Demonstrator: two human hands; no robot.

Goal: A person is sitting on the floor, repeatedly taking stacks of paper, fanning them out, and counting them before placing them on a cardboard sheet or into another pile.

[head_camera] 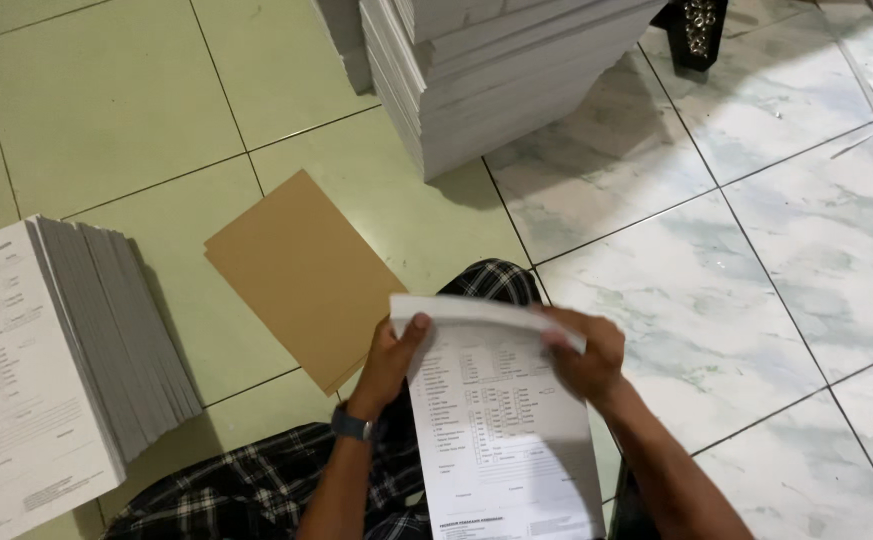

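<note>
2 hands: left hand (393,357) | right hand (584,352) | each grip on printed sheets (501,430)

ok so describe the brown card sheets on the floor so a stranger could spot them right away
Start at the tall white paper stack at the top. Below it, on the pale green tiles left of the left hand, lie the brown card sheets. They are the only brown, unprinted sheets.

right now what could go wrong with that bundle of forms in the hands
1. Both hands, left and right, pinch the forms only at the top edge, so sheets could slide out or fan apart.
2. The slanted pile beside the knee might slump sideways.
3. The brown card on the tile could get knocked or creased.
</note>
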